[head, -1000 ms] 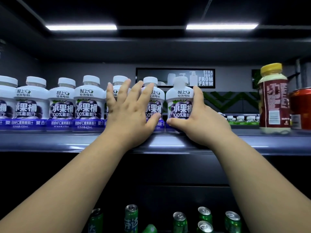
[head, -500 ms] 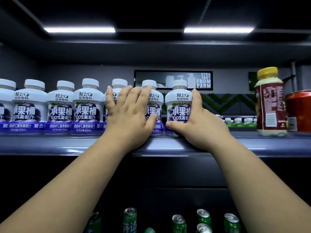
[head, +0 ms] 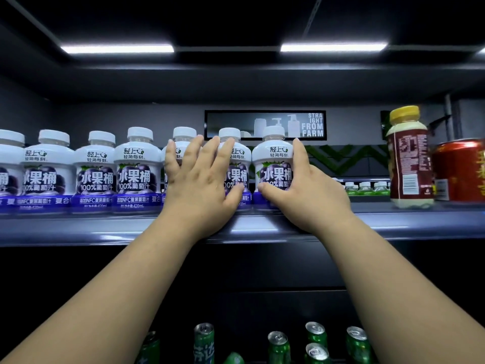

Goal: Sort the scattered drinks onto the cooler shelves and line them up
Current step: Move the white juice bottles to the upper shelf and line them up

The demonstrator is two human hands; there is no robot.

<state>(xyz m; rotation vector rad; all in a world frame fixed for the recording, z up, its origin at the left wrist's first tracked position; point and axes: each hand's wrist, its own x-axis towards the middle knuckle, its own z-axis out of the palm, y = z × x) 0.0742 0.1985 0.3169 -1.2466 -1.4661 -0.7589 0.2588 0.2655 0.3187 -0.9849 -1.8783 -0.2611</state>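
Note:
A row of white grape juice bottles [head: 136,169] with purple labels stands along the front of the upper cooler shelf [head: 78,227]. My left hand [head: 202,179] lies flat with fingers spread against the fronts of two bottles near the row's right end, one of them showing beside my fingers [head: 237,164]. My right hand [head: 304,190] wraps the rightmost grape juice bottle [head: 274,166], thumb across its lower front and index finger up its right side.
At the shelf's right stand a yellow-capped bottle with a dark red label [head: 408,158] and a red can [head: 459,169]. Several green cans [head: 278,345] sit on a lower shelf below. Small green bottles [head: 364,187] show far behind.
My left hand's fingers have flattened against the bottles. The view has shifted slightly; the bottles stay in their row and my right hand keeps its grip.

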